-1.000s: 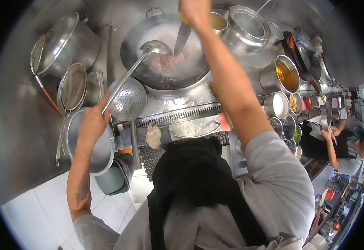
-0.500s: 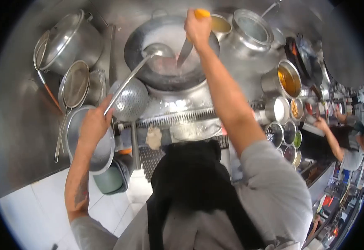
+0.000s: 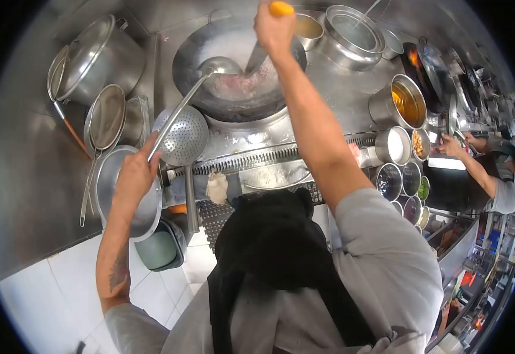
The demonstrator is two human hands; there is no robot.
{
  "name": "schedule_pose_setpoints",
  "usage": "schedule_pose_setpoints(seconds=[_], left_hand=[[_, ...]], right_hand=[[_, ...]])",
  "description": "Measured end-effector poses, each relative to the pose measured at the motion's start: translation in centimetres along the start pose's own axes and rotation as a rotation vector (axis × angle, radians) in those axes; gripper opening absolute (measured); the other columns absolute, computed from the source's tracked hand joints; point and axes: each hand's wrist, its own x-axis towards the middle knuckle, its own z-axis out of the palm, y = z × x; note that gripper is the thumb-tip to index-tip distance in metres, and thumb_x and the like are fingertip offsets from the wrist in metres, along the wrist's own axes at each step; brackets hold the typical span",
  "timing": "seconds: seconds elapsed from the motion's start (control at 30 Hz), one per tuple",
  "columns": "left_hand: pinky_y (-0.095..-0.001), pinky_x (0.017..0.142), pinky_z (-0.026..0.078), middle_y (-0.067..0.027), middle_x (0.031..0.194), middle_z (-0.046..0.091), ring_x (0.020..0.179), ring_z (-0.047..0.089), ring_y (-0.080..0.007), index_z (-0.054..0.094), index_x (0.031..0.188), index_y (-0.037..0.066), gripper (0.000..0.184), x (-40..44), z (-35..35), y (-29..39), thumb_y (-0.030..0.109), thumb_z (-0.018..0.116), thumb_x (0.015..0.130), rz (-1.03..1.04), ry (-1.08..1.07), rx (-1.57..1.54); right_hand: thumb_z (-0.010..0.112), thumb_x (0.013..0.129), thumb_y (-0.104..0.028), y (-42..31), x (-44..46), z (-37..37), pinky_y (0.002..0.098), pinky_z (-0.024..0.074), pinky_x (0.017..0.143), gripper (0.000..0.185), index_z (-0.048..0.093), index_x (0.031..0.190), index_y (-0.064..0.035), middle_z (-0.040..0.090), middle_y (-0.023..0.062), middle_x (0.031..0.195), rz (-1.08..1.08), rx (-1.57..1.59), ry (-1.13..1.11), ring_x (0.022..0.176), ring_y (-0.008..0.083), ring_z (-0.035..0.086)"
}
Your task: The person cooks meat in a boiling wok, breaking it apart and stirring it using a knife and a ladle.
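Observation:
My left hand (image 3: 135, 177) is closed around the long handle of a metal ladle (image 3: 221, 64), whose bowl is inside the wok (image 3: 189, 91). My right hand (image 3: 274, 29) grips an orange-handled knife (image 3: 256, 59), its blade pointing down into the wok beside the ladle bowl. Pinkish pieces that look like meat (image 3: 243, 85) lie in pale, steaming liquid there. Below my left hand is a wide metal basin (image 3: 107, 183). A perforated strainer (image 3: 184, 135) rests between that hand and the wok, its handle toward me.
A big lidded pot (image 3: 101, 62) and mesh strainers (image 3: 107, 115) stand at left. To the right are a pot of orange-yellow liquid (image 3: 411, 106), a lidded pot (image 3: 352, 44) and several ingredient containers (image 3: 389, 182). A co-worker's arm (image 3: 476, 168) shows at far right, near a flame (image 3: 414, 57).
My right hand has risen slightly with the knife, and its blade has shifted up. The ladle bowl has moved slightly up and left. More pink pieces show in the wok.

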Motion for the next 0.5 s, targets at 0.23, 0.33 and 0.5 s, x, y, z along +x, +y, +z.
schedule_pose_setpoints(seconds=[0.23, 0.33, 0.5], left_hand=[[-0.0588, 0.076, 0.052, -0.0283, 0.085, 0.069, 0.081, 0.066, -0.0511, 0.056, 0.144, 0.016, 0.048, -0.3, 0.6, 0.5, 0.020, 0.065, 0.097, -0.018, 0.018, 0.061], [-0.0592, 0.076, 0.051, -0.0283, 0.085, 0.069, 0.081, 0.065, -0.0517, 0.056, 0.144, 0.015, 0.048, -0.8, 1.6, 0.4, 0.021, 0.066, 0.097, 0.011, 0.021, 0.061], [-0.0584, 0.075, 0.051, -0.0289, 0.084, 0.069, 0.081, 0.065, -0.0520, 0.056, 0.144, 0.012, 0.048, -1.0, 0.8, 1.0, 0.021, 0.065, 0.098, -0.001, -0.013, 0.016]], right_hand=[[0.063, 0.092, -0.018, -0.7, 4.2, -2.8, 0.0444, 0.0560, 0.065, 0.026, 0.069, 0.089, 0.0074, 0.072, 0.0196, 0.081, 0.726, 0.074, 0.101, 0.069, 0.0325, 0.070], [0.062, 0.090, -0.016, 9.3, 5.4, -6.2, 0.0415, 0.0539, 0.058, 0.025, 0.065, 0.087, 0.0083, 0.070, 0.0162, 0.077, 1.178, -0.037, 0.459, 0.062, 0.0291, 0.065], [0.066, 0.092, -0.016, 0.4, 10.9, -6.5, 0.0351, 0.0453, 0.046, 0.020, 0.055, 0.081, -0.0025, 0.060, 0.0082, 0.068, 0.751, 0.706, -0.163, 0.054, 0.0166, 0.059]])
